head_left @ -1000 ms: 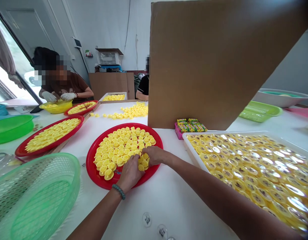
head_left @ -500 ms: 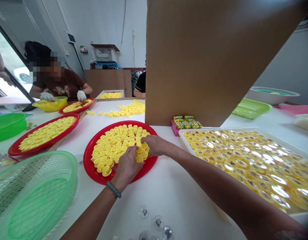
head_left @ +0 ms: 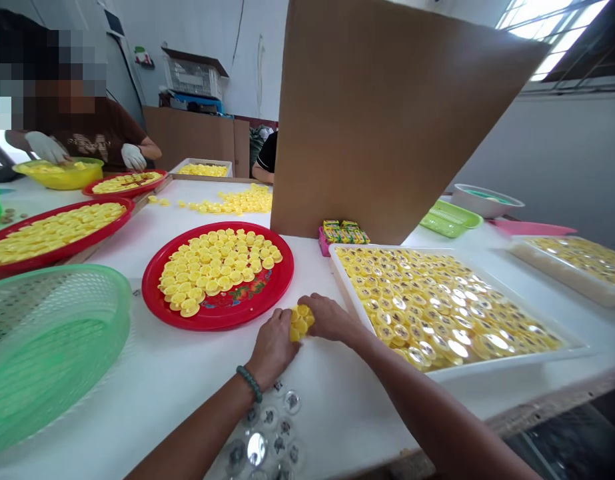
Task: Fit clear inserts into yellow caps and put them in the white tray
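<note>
Between my left hand (head_left: 274,343) and my right hand (head_left: 332,319), a cluster of small round yellow plastic pieces (head_left: 301,323) is squeezed together above the white table. Fingers of both hands close on it from either side. Just beyond lies a red round tray (head_left: 267,300), its far part covered with more yellow pieces (head_left: 207,267) and its near right part showing a printed flower pattern. Several clear round discs with dark printed centres (head_left: 284,427) rest near my left forearm, which partly hides them. My left wrist wears a beaded bracelet.
A white tray (head_left: 341,273) of yellow pieces with shiny clear tops stands at right. Left are a green mesh basket (head_left: 112,287) and another red tray (head_left: 122,217). A cardboard panel (head_left: 367,120) rises behind small packets (head_left: 344,233). A gloved co-worker (head_left: 107,133) sits far left.
Both my hands have left the red tray with the yellow cluster, moving toward me and slightly right. A patterned patch of the tray now shows. The camera view has turned right.
</note>
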A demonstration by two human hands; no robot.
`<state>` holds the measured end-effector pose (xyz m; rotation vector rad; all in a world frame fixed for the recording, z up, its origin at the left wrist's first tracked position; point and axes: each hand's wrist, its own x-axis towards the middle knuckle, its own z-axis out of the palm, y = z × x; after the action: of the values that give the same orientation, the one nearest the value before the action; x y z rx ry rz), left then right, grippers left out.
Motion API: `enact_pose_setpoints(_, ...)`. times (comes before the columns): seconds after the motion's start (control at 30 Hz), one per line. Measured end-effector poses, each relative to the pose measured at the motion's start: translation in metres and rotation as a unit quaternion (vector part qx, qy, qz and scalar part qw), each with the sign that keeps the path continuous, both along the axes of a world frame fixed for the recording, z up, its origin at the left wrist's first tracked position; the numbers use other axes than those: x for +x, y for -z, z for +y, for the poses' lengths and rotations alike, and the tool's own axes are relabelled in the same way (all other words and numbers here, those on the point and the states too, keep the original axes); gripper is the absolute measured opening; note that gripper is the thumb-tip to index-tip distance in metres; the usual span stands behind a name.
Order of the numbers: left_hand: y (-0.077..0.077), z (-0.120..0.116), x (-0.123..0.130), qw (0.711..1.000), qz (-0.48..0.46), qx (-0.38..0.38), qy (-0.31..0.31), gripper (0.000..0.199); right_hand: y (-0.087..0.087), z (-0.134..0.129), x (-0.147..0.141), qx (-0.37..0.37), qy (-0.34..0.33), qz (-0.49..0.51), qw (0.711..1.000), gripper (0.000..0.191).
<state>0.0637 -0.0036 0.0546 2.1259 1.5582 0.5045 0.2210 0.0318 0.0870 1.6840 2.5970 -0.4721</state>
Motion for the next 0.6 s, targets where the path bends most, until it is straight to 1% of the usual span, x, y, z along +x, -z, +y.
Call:
enact_pose_setpoints(0.03,0.001,0.001,-0.002,1.000,0.002,-0.002,-0.003,0.044,0.004,0.000,-0.001,0.000,0.003,0.016,1.000,0.044)
enact_pose_setpoints(0.1,0.000,0.001,-0.008,1.000,0.003,-0.007,-0.007,0.054,0.007,0.001,-0.001,0.005,0.009,0.039,0.999,0.058)
enact_pose_setpoints(0.17,-0.001,0.001,-0.015,1.000,-0.004,-0.015,-0.009,0.061,0.006,-0.001,0.001,0.006,0.016,0.040,0.999,0.074)
enact_pose_setpoints(0.2,-0.002,-0.001,-0.018,1.000,-0.009,-0.017,-0.011,0.063,0.004,-0.004,0.003,0.009,0.022,0.037,0.999,0.079)
enact_pose_setpoints(0.23,-0.002,-0.002,-0.022,1.000,-0.016,-0.018,-0.014,0.064,0.002,-0.010,0.005,0.019,0.028,0.034,0.999,0.079)
enact_pose_setpoints(0.3,0.000,-0.007,-0.030,0.999,-0.026,-0.022,-0.022,0.062,-0.003,-0.026,0.008,0.063,0.046,0.043,0.996,0.069)
enact_pose_setpoints(0.37,0.002,-0.013,-0.038,0.999,-0.033,-0.029,-0.028,0.061,-0.006,-0.050,0.008,0.110,0.054,0.084,0.989,0.051)
enact_pose_setpoints(0.4,0.003,-0.016,-0.042,0.999,-0.035,-0.032,-0.026,0.059,-0.006,-0.063,0.006,0.119,0.049,0.112,0.985,0.041)
enact_pose_setpoints(0.47,0.004,-0.022,-0.050,0.999,-0.035,-0.031,-0.014,0.053,-0.003,-0.089,-0.001,0.101,0.022,0.163,0.981,0.028)
enact_pose_setpoints(0.53,0.004,-0.028,-0.056,0.999,-0.037,-0.028,-0.002,0.045,0.004,-0.111,-0.010,0.063,-0.010,0.190,0.980,0.024)
enact_pose_setpoints(0.6,0.002,-0.034,-0.060,0.998,-0.045,-0.037,-0.005,0.039,0.013,-0.127,-0.019,0.034,-0.032,0.193,0.980,0.023)
